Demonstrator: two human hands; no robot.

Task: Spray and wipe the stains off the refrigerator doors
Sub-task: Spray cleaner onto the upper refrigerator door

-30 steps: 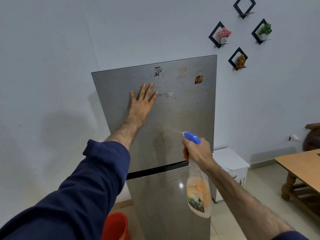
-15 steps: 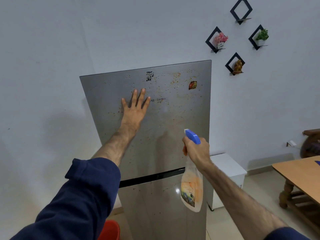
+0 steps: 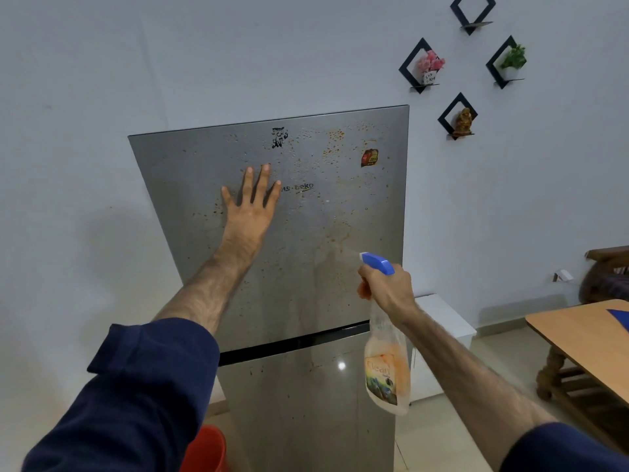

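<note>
Since a moment ago both arms hold their poses; left hand [image 3: 251,212] presses flat, fingers spread, on the stained upper refrigerator door [image 3: 357,212]; right hand [image 3: 386,289] grips the spray bottle [image 3: 386,376] near the door's right edge, nozzle toward it.

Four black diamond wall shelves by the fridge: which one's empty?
The topmost black diamond shelf, partly cut off by the frame's top edge. The other three hold pink flowers, a green plant and a brown figurine.

Upright steel refrigerator doors [image 3: 306,267], orange-stained and wet; spray bottle [image 3: 386,366] hangs nozzle-up before them.
</note>
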